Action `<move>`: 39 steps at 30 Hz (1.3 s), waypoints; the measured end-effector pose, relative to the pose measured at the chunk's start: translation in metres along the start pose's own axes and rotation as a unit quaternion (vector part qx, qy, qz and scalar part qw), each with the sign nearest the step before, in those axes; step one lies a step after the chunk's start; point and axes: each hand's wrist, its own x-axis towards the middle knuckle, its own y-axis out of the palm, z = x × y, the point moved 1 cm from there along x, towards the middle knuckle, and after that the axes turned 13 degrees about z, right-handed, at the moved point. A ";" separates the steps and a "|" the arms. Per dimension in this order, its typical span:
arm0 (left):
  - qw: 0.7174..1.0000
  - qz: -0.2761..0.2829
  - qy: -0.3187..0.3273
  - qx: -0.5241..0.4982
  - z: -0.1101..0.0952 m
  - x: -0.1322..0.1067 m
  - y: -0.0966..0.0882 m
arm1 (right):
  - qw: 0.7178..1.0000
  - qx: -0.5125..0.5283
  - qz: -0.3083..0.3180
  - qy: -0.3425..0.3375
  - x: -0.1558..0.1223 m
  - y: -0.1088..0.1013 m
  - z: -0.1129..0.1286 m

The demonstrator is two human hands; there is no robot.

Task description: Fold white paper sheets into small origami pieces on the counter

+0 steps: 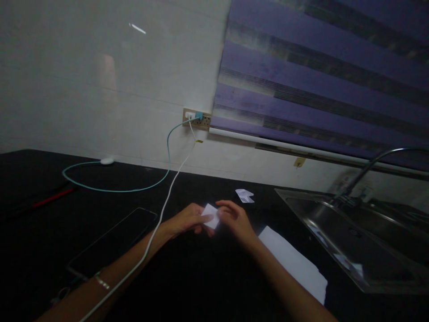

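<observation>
A small white square of folded paper [209, 211] is held up over the black counter, between my two hands. My left hand [191, 219] grips it from the left, with the thumb lying across its face and the fingers behind. At its right edge, my right hand [234, 218] pinches the paper with bent thumb and fingers. Beyond the hands lies another folded white paper piece [245, 195]. A stack of white paper sheets [293, 264] rests partly beneath my right forearm.
A white cable [167, 192] crosses my left forearm from the wall socket [197, 119]. A teal cable [115, 191] loops over the counter's back left. Beside my left arm lies a dark phone or tablet [112, 241]. The steel sink [311, 210] and tap [365, 170] are at right.
</observation>
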 end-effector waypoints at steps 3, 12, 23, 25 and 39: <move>1.000 0.014 -0.001 0.016 -0.002 -0.001 0.002 | 0.999 -0.027 -0.011 0.020 -0.001 -0.003 0.000; 0.993 -0.095 -0.017 0.065 0.002 0.005 0.010 | 0.997 -0.052 -0.038 0.041 0.001 -0.004 0.000; 0.975 -0.185 0.022 0.124 0.002 0.008 0.011 | 0.996 -0.012 0.083 0.010 -0.009 0.006 0.013; 0.977 -0.190 0.025 0.091 0.001 0.008 0.009 | 0.995 -0.021 0.101 0.001 -0.009 0.005 0.017; 0.983 -0.168 0.064 -0.023 -0.002 -0.002 -0.008 | 0.996 -0.085 -0.042 0.002 0.000 -0.013 0.006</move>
